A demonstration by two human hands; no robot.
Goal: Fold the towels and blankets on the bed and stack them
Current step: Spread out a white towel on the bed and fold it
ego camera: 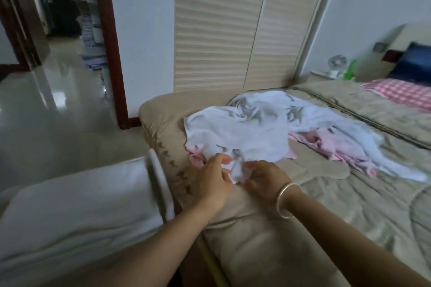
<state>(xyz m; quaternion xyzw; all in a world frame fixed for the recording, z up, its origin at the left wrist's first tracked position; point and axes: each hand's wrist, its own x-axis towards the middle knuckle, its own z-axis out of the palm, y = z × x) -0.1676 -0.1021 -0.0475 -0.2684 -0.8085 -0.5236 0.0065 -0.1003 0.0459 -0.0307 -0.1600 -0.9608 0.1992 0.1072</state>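
Both the left hand (215, 176) and the right hand (264, 177) pinch one corner of the white blanket (245, 128), crumpled on the bed (349, 205) over a pink towel (335, 147). Lifting may drag the towel along.

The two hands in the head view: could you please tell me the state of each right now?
Left hand: fingers curled, pinching the near corner of the white blanket.
Right hand: pinching the same corner.
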